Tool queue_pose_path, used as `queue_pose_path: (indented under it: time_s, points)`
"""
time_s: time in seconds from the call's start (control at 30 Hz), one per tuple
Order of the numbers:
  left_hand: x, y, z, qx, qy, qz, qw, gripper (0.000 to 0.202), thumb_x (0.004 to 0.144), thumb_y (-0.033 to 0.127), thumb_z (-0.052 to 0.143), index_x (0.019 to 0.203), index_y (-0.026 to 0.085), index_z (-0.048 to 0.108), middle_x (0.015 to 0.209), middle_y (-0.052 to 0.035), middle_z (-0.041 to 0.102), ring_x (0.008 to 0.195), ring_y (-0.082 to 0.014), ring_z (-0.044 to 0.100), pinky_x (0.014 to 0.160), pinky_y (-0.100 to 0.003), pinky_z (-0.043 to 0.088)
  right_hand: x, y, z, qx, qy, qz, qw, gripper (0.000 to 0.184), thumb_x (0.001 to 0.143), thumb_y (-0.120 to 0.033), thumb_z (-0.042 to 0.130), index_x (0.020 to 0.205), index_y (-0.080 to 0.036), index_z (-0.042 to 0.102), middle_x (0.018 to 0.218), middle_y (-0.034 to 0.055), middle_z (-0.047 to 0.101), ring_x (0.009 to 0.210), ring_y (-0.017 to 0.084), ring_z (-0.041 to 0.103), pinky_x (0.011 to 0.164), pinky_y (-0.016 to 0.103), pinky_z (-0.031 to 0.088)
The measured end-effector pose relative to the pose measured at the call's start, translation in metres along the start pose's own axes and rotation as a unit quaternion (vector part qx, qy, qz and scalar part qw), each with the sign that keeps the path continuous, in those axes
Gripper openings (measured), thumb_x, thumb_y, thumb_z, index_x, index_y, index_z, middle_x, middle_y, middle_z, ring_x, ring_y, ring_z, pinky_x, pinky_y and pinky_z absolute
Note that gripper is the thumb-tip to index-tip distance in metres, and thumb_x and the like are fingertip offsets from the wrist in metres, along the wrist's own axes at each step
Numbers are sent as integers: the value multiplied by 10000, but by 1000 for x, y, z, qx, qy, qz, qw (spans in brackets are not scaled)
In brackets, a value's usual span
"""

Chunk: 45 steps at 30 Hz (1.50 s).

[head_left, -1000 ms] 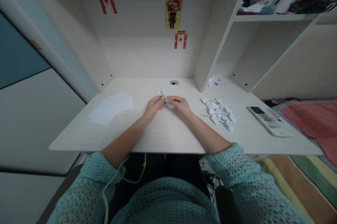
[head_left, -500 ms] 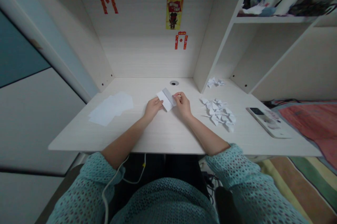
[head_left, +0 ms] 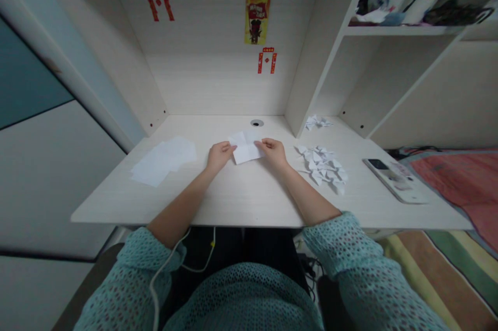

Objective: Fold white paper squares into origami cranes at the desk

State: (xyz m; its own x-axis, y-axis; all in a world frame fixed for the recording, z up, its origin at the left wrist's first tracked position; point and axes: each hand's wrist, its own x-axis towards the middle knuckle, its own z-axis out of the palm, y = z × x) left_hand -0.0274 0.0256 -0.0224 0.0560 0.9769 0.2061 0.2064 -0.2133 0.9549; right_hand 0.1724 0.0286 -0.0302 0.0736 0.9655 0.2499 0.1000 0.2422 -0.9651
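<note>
Between my two hands is a small white sheet of paper [head_left: 246,150], opened out, with crease lines across it. My left hand [head_left: 221,154] pinches its left edge between thumb and fingers. At the right edge, my right hand [head_left: 273,151] grips the paper the same way. To the left on the desk lies a spread of flat white sheets [head_left: 165,160]. A pile of folded white paper pieces [head_left: 322,166] rests to the right of my right hand.
A few more folded paper pieces [head_left: 318,122] lie behind the upright partition [head_left: 311,87]. A white phone-shaped slab [head_left: 395,180] sits on the desk's right side. A round cable hole [head_left: 257,123] is near the back panel. A white cable [head_left: 155,289] hangs in front.
The paper has been unfolded and turned from a tilted, folded shape to a wider, flatter one. My left hand has shifted slightly left, my right hand slightly right.
</note>
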Motion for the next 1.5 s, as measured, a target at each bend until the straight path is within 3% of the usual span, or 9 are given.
queue_pose_path:
  time_s: [0.23, 0.43, 0.67, 0.83, 1.0, 1.23, 1.33, 1.43, 1.5]
  points:
    - [6, -4, -8, -22, -2, -3, 1000, 336, 633, 453, 685, 789, 156, 653, 771, -54, 679, 692, -171, 621, 608, -255, 478, 3, 3, -3, 73, -10, 34, 997, 347, 586, -490, 701, 695, -161, 678, 597, -1, 620, 551, 118, 501, 538, 245, 371]
    - [6, -5, -5, -103, -38, -79, 991, 430, 580, 477, 735, 841, 138, 687, 823, -79, 694, 701, -172, 628, 698, -311, 505, 2, 2, -4, 101, 4, 58, 993, 340, 572, -477, 714, 710, -167, 688, 642, 8, 648, 577, 121, 523, 550, 245, 385]
    - [8, -8, -7, -123, -21, -85, 989, 422, 568, 462, 753, 822, 130, 702, 847, -93, 704, 730, -184, 647, 761, -346, 510, 2, 2, -4, 109, -10, 66, 992, 363, 567, -477, 718, 738, -158, 685, 681, 30, 671, 616, 138, 570, 596, 266, 439]
    - [8, -4, -7, -63, 35, -14, 997, 355, 610, 422, 736, 833, 149, 699, 872, -89, 711, 806, -206, 655, 820, -362, 502, 5, 4, -2, 106, 13, 40, 994, 453, 534, -434, 747, 890, -167, 662, 722, 35, 673, 654, 146, 588, 615, 279, 461]
    - [-3, 18, -8, -40, 104, 76, 991, 296, 683, 369, 684, 897, 165, 704, 958, -77, 707, 871, -195, 658, 894, -355, 484, 6, 3, -3, 96, 14, 17, 995, 445, 557, -435, 739, 921, -195, 657, 859, 59, 687, 728, 147, 606, 646, 280, 475]
    - [-18, 33, -11, 56, 112, 207, 970, 164, 780, 275, 584, 861, 257, 726, 1031, -12, 692, 1069, -190, 599, 1033, -369, 387, 1, -8, -4, 218, -87, 166, 958, 505, 755, -627, 506, 992, -193, 611, 853, 91, 692, 663, 181, 646, 605, 317, 529]
    - [-19, 30, -9, 78, 76, 222, 969, 167, 792, 268, 568, 854, 270, 723, 1053, -4, 683, 1083, -193, 591, 1039, -387, 379, 0, -9, -2, 232, -83, 170, 954, 443, 695, -528, 650, 982, -192, 624, 890, 73, 692, 680, 170, 650, 606, 295, 532]
    - [-20, 30, -8, 94, 56, 201, 973, 170, 795, 268, 561, 856, 282, 719, 1069, 3, 676, 1098, -196, 580, 1045, -390, 365, 0, -9, -2, 194, -40, 126, 972, 479, 604, -386, 750, 1025, -193, 630, 890, 51, 691, 690, 150, 632, 606, 265, 508]
    - [-20, 30, -8, 102, 63, 182, 976, 201, 793, 260, 565, 933, 295, 704, 1112, 7, 659, 1127, -195, 557, 1055, -384, 346, -1, -9, -3, 167, -12, 85, 982, 512, 593, -380, 748, 1051, -188, 626, 814, 34, 690, 698, 146, 618, 628, 262, 491]
